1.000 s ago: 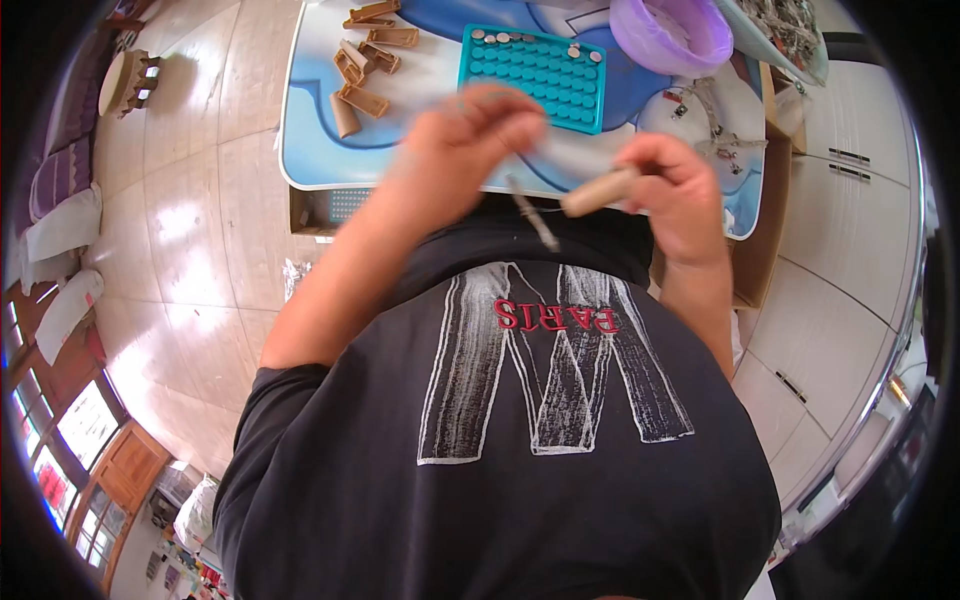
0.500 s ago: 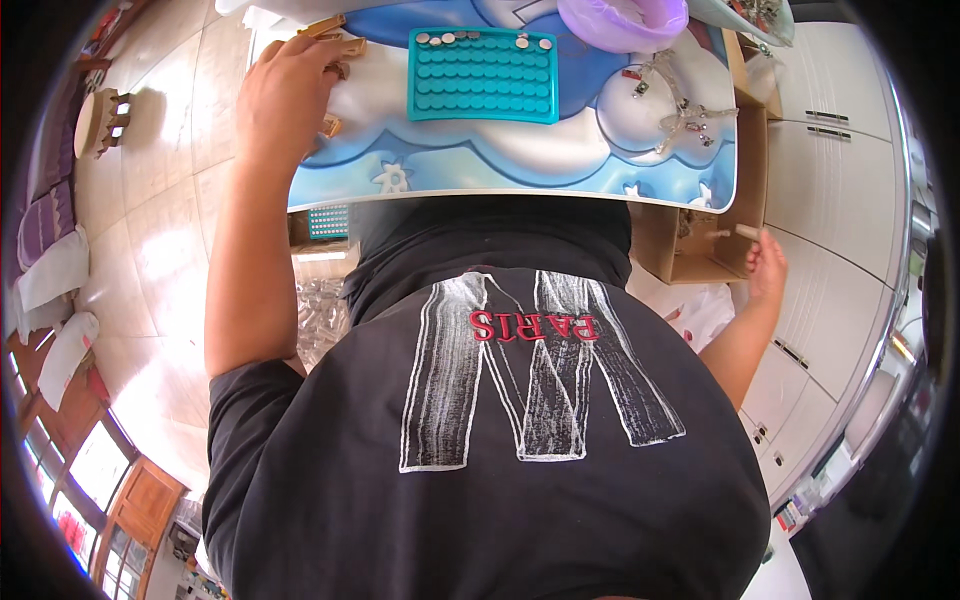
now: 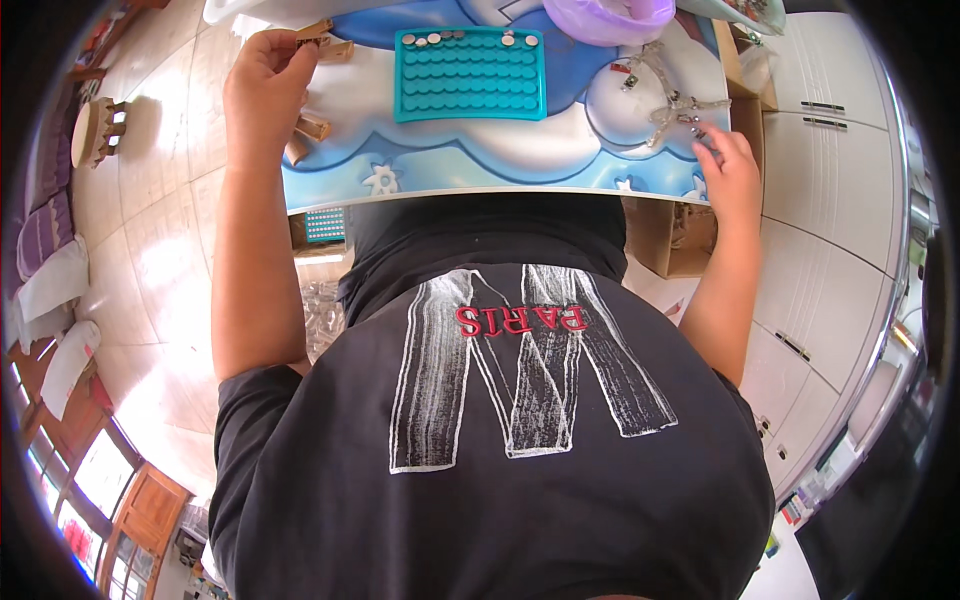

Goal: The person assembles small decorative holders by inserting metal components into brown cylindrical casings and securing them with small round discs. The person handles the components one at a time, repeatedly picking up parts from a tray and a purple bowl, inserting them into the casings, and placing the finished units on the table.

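My left hand (image 3: 265,90) is at the table's left edge, thumb and fingers pinched around something small and dark that I cannot make out. Beside its fingertips lie tan, tube-like pieces (image 3: 337,52), and two more tan pieces (image 3: 312,127) rest below the hand. Over the right edge of the table, my right hand (image 3: 733,170) has thumb and forefinger apart. Its fingertips come close to a cluster of small metallic trinkets and clear strips (image 3: 672,105). Between the hands lies a teal tray (image 3: 470,112) with rows of scalloped slots and several small, round silvery pieces (image 3: 508,40) along its top.
A purple-rimmed bowl (image 3: 610,30) stands at the far right, with a clear bag or tray of small parts (image 3: 750,15) next to it. An open cardboard box (image 3: 688,262) is below the table's right side. White cabinets (image 3: 830,170) line the right; a wooden stool (image 3: 95,132) stands left.
My right hand has come up from beside the cardboard box to the trinkets; the tan piece at its fingers is out of sight. My left hand has shifted slightly, its fingers drawn together.
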### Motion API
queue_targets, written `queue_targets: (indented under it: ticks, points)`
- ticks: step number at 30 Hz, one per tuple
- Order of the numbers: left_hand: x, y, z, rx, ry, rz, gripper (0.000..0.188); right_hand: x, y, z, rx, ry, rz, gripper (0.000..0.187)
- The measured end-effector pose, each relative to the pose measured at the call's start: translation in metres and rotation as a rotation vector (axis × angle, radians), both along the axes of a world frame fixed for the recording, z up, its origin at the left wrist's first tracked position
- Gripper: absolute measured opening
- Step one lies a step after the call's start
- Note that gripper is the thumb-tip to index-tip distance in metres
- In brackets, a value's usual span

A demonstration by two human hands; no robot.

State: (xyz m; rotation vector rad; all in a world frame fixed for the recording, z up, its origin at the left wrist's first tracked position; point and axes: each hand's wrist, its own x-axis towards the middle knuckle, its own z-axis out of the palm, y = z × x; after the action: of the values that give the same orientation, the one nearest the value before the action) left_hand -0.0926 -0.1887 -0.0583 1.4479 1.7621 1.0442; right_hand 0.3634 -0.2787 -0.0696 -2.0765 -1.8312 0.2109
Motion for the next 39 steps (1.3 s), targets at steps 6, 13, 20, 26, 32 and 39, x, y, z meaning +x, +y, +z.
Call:
queue_targets:
  ticks: [6, 13, 20, 26, 32, 39]
  points:
    - [-0.004, 0.004, -0.003, 0.076, -0.267, -0.028, 0.023, 0.022, 0.012, 0.006, 0.327, 0.15, -0.102, 0.018]
    - [-0.009, 0.011, -0.017, 0.039, -0.35, -0.033, 0.02, -0.033, 0.003, 0.052, 0.486, 0.779, -0.196, 0.017]
    - [-0.004, 0.01, -0.022, 0.342, -0.054, -0.017, 0.017, -0.101, -0.007, 0.046, 0.098, 1.241, 0.113, 0.017]
    - [0.031, -0.025, 0.009, 0.19, -0.56, -0.09, 0.017, -0.167, -0.004, 0.034, 0.007, 1.096, 0.182, 0.01]
    - [0.099, -0.08, 0.023, -0.406, -0.862, -0.283, 0.021, -0.192, 0.003, 0.028, 0.298, 0.395, 0.379, 0.014]
    - [0.097, -0.08, 0.01, -0.447, -0.996, -0.243, 0.022, -0.202, -0.006, 0.031, 0.125, 0.804, 0.34, 0.017]
